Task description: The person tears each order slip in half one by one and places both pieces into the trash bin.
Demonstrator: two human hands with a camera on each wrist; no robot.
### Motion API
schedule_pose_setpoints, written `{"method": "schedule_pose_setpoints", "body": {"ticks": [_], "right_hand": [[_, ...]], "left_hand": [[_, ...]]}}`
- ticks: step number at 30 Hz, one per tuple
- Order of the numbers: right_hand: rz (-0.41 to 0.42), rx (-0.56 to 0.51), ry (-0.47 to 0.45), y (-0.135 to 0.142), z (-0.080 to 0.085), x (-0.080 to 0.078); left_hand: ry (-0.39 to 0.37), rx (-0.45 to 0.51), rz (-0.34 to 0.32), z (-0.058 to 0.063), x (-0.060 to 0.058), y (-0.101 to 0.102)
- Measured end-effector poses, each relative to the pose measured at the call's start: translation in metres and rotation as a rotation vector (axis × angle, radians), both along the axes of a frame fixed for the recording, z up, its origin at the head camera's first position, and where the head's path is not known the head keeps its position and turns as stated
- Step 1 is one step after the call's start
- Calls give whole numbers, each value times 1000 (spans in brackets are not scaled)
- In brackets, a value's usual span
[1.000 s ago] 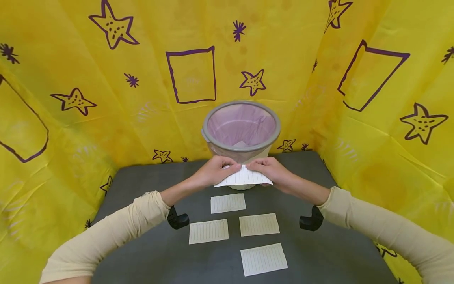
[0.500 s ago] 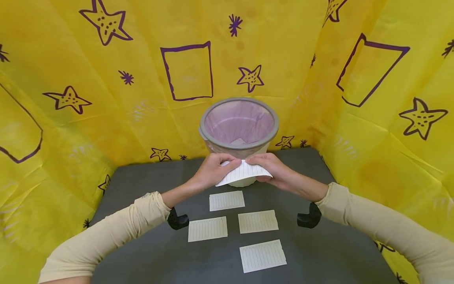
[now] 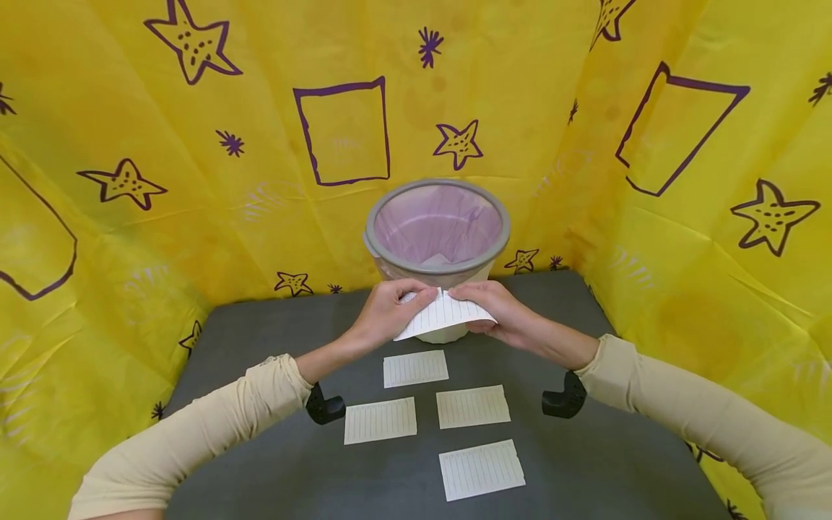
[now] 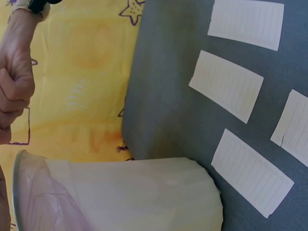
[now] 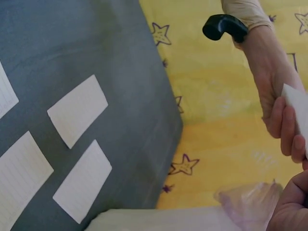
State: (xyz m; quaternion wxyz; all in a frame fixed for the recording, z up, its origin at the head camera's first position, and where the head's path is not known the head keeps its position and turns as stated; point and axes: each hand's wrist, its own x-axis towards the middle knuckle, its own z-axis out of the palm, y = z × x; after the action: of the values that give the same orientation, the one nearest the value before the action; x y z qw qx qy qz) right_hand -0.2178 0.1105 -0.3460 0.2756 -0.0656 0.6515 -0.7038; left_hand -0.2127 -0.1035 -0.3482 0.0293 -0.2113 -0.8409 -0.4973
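Close in front of the bin, both hands hold up one sheet of lined paper [image 3: 448, 314] by its far edge. My left hand [image 3: 386, 312] pinches it on the left with the thumb on top; my right hand [image 3: 505, 312] grips the right side the same way. Their thumbs are close together, and a small notch shows in the paper's edge between them. The sheet bows, its near edge curving. In the right wrist view, curled fingers [image 5: 288, 127] of the left hand lie under the paper [image 5: 299, 108].
Behind the hands stands a waste bin [image 3: 438, 269] with a grey rim and a pinkish liner; a white paper piece [image 3: 437, 260] lies inside. Several lined sheets [image 3: 473, 406] lie on the dark table [image 3: 292, 477]. A yellow patterned cloth [image 3: 260, 87] surrounds the table.
The held sheet has tilted, its right end rising above the left, mostly in the first half second. Both hands keep their grip. The head view has shifted slightly.
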Motion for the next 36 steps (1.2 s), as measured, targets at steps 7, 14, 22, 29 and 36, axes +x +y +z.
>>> {"method": "schedule_pose_setpoints", "body": {"ticks": [7,14,22,29,36], "right_hand": [[12,-51,-2,-1,-1,1],[-3,-85,-6,-1,-4,0],[-43,-39,-3,0,-7,0],[-41,-34,14,3,-8,-2],[13,67,1,26,-14,-12]], "left_hand": [[19,61,-4,-3,0,-1],[-1,107,35,0,3,1],[-11,156,50,-7,-4,-3],[-9,136,65,-7,-7,-8],[-155,34,45,-18,-15,-30]]}}
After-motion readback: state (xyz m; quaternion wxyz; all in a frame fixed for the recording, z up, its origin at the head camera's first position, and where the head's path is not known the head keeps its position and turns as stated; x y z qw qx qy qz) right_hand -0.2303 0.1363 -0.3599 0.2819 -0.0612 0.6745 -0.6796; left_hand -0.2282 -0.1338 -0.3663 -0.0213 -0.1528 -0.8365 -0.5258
